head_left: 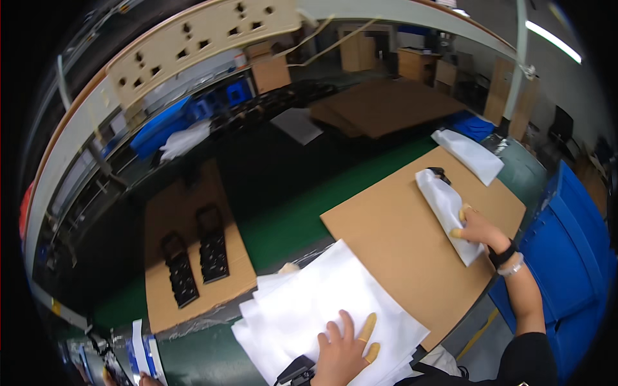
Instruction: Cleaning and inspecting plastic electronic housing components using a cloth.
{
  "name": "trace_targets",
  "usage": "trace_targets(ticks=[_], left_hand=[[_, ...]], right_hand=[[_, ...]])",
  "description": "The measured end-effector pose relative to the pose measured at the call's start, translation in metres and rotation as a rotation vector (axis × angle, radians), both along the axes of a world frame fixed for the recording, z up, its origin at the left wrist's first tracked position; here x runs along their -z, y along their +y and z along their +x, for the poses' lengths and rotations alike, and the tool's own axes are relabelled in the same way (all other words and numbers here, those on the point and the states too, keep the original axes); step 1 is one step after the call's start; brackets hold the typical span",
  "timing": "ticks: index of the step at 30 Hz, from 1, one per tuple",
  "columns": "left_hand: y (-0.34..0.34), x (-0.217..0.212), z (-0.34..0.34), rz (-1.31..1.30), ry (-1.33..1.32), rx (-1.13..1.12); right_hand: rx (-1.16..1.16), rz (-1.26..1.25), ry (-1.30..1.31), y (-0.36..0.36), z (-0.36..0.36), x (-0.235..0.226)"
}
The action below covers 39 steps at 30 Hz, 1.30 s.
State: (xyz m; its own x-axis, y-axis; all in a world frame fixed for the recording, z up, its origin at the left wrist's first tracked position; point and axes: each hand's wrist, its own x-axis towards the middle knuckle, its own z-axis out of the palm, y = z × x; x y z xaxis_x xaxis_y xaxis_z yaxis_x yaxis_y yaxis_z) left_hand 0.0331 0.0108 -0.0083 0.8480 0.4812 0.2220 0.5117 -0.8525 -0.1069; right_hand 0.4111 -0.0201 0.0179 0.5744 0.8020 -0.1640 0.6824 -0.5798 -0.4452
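Note:
My left hand [344,354] lies with its fingers spread on a stack of white foam sheets [328,289] at the table's near edge. Yellow finger covers sit on some fingertips of both hands. Over on the right, my right hand [479,230] grips the near part of a white wrapped packet [441,201], thumb on one side and fingers on the other. A bit of black part [440,174] sticks out of the packet's far end. The packet rests on a brown cardboard sheet [386,219]. Beyond it lies another white packet [470,156].
Two black plastic frames [214,248] lie on a cardboard strip [241,270] at left. Blue bins [560,251] stand at right. Brown boards [393,106] lie across the bench. A socket rail [203,45] spans above. Another person's hands [148,379] show at lower left.

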Motion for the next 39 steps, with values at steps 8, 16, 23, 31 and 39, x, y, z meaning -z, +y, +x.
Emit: trace_targets(ticks=[8, 16, 23, 31, 39], left_hand=[[0.001, 0.011, -0.008, 0.008, 0.023, -0.011], [-0.009, -0.016, -0.018, -0.192, 0.069, 0.078], [0.000, -0.016, -0.042, -0.601, -0.165, 0.040], [0.006, -0.045, -0.048, -1.054, -0.226, -0.163], [0.009, -0.020, -0.058, -0.966, -0.320, -0.122]], right_hand=[[-0.287, 0.346, 0.649, -0.028, -0.095, -0.004], [-0.512, 0.213, -0.026, -0.016, -0.202, 0.005], [-0.647, 0.396, -0.280, -0.021, -0.216, 0.003], [-0.338, 0.610, 0.389, -0.038, -0.206, -0.012], [-0.855, 0.511, 0.839, -0.049, -0.201, -0.004]])
